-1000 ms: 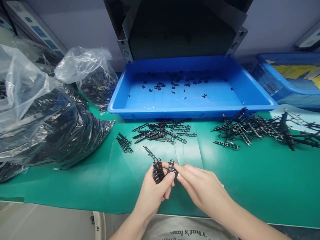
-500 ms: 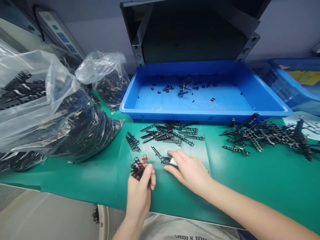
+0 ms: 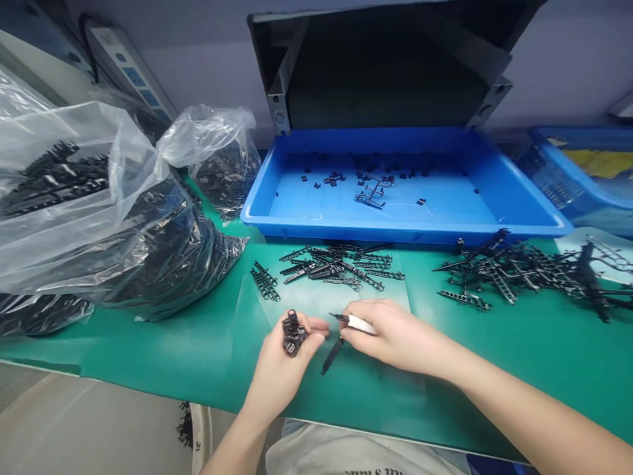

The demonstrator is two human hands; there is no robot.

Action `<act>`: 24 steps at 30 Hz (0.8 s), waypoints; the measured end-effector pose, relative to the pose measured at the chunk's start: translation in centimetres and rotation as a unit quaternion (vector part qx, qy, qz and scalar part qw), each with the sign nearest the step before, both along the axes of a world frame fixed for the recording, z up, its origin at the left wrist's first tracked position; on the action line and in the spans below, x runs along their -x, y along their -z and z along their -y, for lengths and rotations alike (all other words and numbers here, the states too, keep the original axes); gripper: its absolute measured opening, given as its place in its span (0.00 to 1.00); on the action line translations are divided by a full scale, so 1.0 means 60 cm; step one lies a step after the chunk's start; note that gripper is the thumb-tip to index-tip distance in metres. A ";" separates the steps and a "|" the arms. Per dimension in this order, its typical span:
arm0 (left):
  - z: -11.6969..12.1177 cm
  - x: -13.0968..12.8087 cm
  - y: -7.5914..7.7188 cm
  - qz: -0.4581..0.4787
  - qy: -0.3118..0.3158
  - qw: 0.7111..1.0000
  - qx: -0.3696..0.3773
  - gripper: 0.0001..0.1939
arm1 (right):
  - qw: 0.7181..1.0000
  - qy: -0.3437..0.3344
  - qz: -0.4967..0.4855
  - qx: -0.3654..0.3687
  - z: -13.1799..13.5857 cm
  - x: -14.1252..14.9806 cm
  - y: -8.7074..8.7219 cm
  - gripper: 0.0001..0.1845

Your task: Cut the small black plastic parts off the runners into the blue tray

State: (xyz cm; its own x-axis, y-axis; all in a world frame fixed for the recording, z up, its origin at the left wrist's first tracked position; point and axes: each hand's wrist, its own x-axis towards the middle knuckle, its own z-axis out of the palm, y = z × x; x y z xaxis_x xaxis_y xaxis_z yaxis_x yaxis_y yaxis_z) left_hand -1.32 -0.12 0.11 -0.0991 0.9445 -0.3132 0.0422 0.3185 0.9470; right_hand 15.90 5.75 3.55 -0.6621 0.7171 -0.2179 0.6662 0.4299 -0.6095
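My left hand (image 3: 284, 363) is closed round a small bunch of black plastic parts (image 3: 292, 333), held just above the green mat (image 3: 494, 356). My right hand (image 3: 395, 333) pinches a thin black plastic strip (image 3: 332, 355) that hangs down toward the mat, with a small white-handled tool (image 3: 359, 322) lying along its fingers. Both hands are close together near the front edge. A pile of black ladder-like strips (image 3: 341, 264) lies just beyond them, in front of the blue tray (image 3: 277, 191).
Inside the tray lie small black pieces and one sprue (image 3: 372, 193). Clear bags of black parts (image 3: 99, 231) crowd the left. Another heap of black strips (image 3: 524, 270) lies at the right, with a blue basket (image 3: 583, 171) behind. A dark machine (image 3: 386, 66) stands behind the tray.
My right hand has picked up a black strip from the mat and drawn it back. My left hand has shifted right toward it with its bunch. A sprue now rests in the tray.
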 end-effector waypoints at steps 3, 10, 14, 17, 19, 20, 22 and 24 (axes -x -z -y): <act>0.006 -0.027 0.004 0.131 0.081 0.985 0.078 0.10 | 0.993 0.041 -0.075 0.079 0.005 -0.007 -0.001 0.10; 0.018 -0.061 0.007 0.199 0.022 0.976 0.089 0.10 | 0.972 0.164 -0.140 0.096 0.033 -0.025 0.030 0.17; 0.014 -0.058 0.007 0.192 0.024 0.978 0.082 0.14 | 0.987 0.103 -0.109 0.054 0.054 -0.039 0.035 0.20; 0.012 -0.058 0.008 0.152 0.037 0.985 0.074 0.12 | 0.997 0.053 -0.061 0.006 0.061 -0.041 0.030 0.19; 0.012 -0.058 0.008 0.118 0.048 0.989 0.071 0.11 | 0.998 0.036 -0.035 -0.029 0.061 -0.040 0.026 0.18; 0.012 -0.058 0.007 0.105 0.054 0.990 0.071 0.11 | 0.998 0.031 -0.025 -0.046 0.061 -0.039 0.025 0.18; 0.013 -0.058 0.005 0.088 0.063 0.991 0.078 0.11 | 0.997 0.023 -0.011 -0.073 0.062 -0.037 0.024 0.17; 0.014 -0.058 0.002 0.079 0.061 0.992 0.084 0.11 | 0.995 0.019 -0.005 -0.098 0.063 -0.036 0.026 0.17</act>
